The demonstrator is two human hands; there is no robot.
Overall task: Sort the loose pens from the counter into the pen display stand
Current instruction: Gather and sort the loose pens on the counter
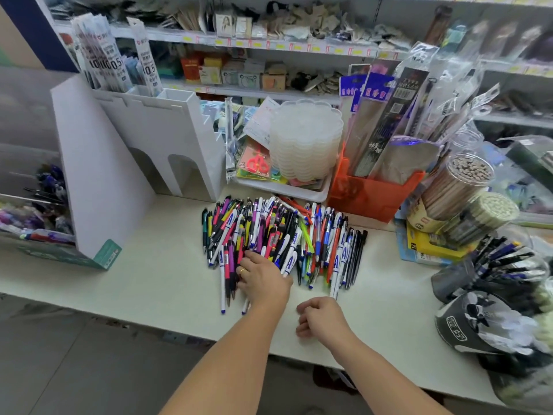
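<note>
Loose pens lie heaped mid-counter right of the white display stand, so your left hand lies on their near edge, fingers buried and grip unclear, while your right hand rests loosely curled, empty.

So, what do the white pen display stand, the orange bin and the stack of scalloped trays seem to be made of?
White pen display stand: probably rigid plastic or foam board; matte flat panels meet in slotted joints.
Orange bin: glossy, slightly see-through plastic; light shines through its wall.
Stack of scalloped trays: frosted translucent plastic; milky, with layered rims showing through.
</note>
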